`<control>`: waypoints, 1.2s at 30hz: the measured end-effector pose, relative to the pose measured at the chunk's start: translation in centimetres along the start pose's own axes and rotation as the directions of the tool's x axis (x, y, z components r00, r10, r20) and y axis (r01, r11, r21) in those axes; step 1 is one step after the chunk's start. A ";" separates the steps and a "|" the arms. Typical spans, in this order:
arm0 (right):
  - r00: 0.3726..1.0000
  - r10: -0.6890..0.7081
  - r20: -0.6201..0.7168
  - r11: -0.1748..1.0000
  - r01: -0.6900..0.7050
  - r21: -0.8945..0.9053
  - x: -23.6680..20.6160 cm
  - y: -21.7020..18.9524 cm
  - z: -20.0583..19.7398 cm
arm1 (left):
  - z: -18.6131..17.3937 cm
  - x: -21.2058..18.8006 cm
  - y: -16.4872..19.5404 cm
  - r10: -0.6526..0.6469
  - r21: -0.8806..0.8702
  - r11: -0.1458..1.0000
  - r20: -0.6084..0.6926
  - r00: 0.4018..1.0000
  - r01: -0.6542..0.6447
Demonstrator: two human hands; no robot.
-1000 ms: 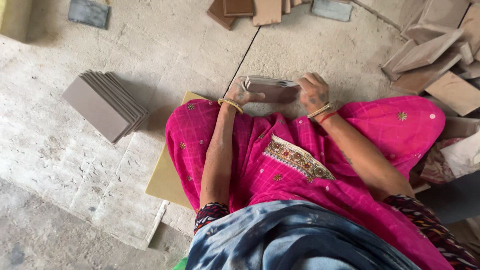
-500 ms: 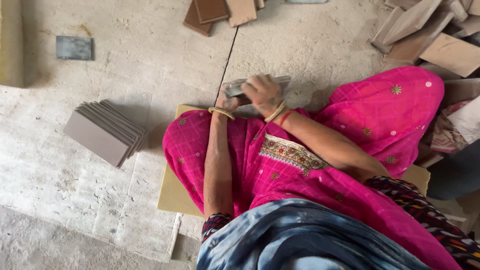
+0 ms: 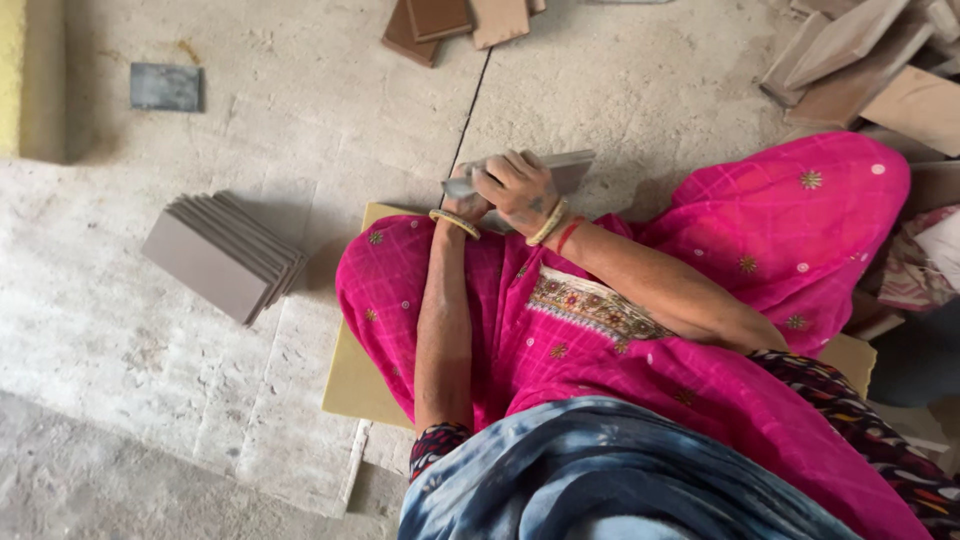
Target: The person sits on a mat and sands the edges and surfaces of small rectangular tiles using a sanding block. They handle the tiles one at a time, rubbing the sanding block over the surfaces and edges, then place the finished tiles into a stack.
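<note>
Both my hands, left hand (image 3: 463, 203) and right hand (image 3: 516, 187), squeeze one flat grey-brown clay tile (image 3: 560, 170) over my pink lap.

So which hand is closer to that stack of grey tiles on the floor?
Left. The left hand sits on the side toward the stack of grey tiles; the right hand is just beyond it, farther away.

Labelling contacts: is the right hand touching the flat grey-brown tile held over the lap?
Touching. The head view shows the right hand laid over the flat grey-brown tile, fingers curled on its top edge.
</note>
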State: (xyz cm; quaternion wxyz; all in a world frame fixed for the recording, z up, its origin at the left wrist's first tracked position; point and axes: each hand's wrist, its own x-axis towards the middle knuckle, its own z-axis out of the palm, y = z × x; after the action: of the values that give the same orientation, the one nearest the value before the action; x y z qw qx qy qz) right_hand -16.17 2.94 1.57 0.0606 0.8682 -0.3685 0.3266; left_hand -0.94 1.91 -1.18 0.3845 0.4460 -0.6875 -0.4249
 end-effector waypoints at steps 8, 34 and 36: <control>0.950 0.217 0.226 0.976 -0.220 -0.011 -9.1 12.7 -6.4 | -0.3 0.4 2.6 -0.373 -0.320 0.869 0.077 0.924 0.378; 0.916 0.262 0.303 0.963 -0.270 -0.015 -10.0 12.5 -5.7 | 0.2 -0.6 -0.9 -0.456 -0.415 0.788 0.103 0.884 0.455; 0.917 0.278 0.286 0.958 -0.285 -0.017 -9.9 12.9 -5.7 | 0.0 -0.7 -1.1 -0.405 -0.413 0.815 0.094 0.909 0.406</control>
State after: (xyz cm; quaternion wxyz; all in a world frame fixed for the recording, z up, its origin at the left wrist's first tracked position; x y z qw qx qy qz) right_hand -33.05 1.55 -1.77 -0.0516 0.8448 -0.4904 0.2077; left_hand -0.43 2.29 -2.30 0.3719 0.4875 -0.4683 -0.6362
